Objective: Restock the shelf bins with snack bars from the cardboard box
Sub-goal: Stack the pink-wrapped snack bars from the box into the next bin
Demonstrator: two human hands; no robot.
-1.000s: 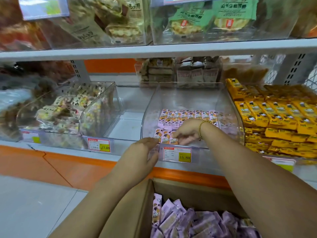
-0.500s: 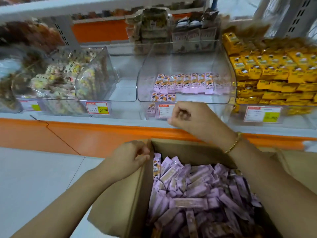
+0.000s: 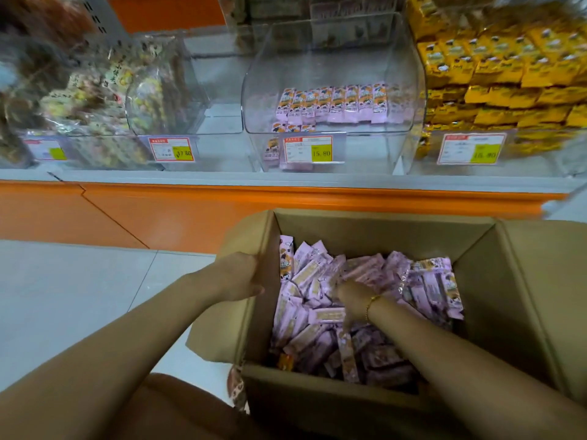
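Retail shop aisle: clear shelf bins [image 3: 333,74] of wrapped snacks, each fronted by a price tag [image 3: 308,149], orange-trimmed shelf [image 3: 222,193].

A pale tiled floor [image 3: 79,281] is stretching out at the lower left, its grout lines showing faintly. An orange base panel [image 3: 158,214] is running along the foot of the shelving, with a diagonal seam crossing it at the left. Above it, a grey shelf edge [image 3: 222,179] is spanning the width. At the top left, a perforated grey upright [image 3: 101,17] is standing against an orange back panel [image 3: 171,11]. Soft, even light is falling over everything.
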